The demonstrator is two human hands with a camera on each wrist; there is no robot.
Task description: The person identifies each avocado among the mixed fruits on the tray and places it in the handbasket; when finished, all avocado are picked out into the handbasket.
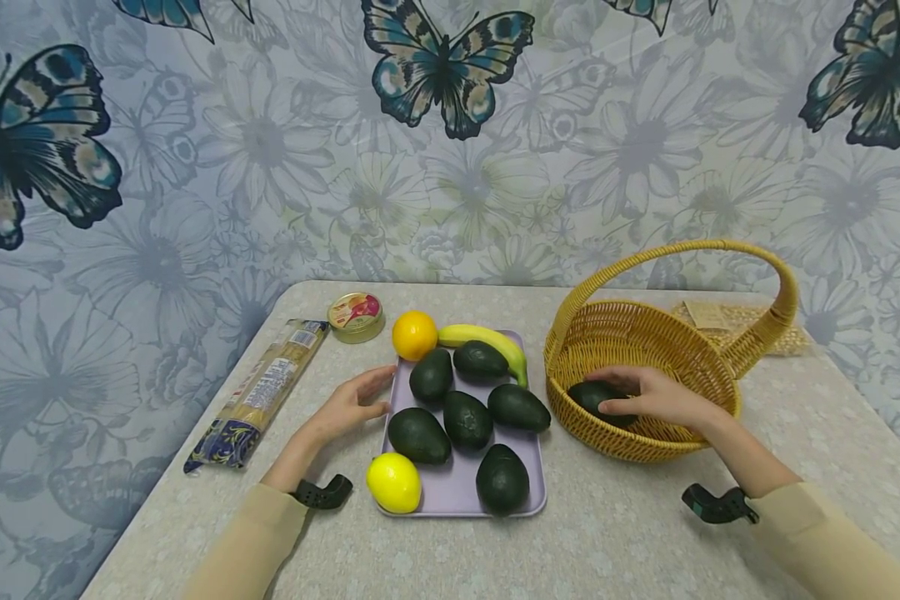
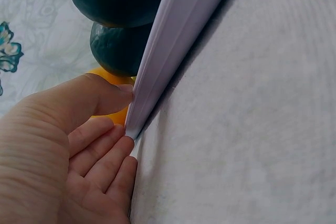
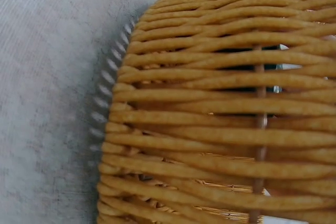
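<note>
Inside the wicker basket [image 1: 645, 450], my right hand [image 1: 648, 400] grips a dark green avocado [image 1: 591, 395] from above. The basket's woven side [image 3: 210, 93] fills most of the right wrist view and hides that hand. My left hand [image 1: 354, 407] is at the left edge of a lilac tray [image 1: 446, 498]. In the left wrist view its thumb [image 2: 113, 97] touches the tray's rim, with the fingers loosely extended beside it. On the tray lie several avocados [image 1: 467, 421], a yellow lemon [image 1: 393, 482], an orange [image 1: 414, 335] and a banana [image 1: 468, 335].
A long pack of pasta [image 1: 266, 392] lies left of the tray, with a round tin [image 1: 356, 317] near its far end. Behind the basket is a flat, light-brown woven item [image 1: 783, 337], partly hidden. The basket's tall handle [image 1: 690, 247] arches above it. A butterfly-patterned wall [image 1: 270, 208] stands behind the table.
</note>
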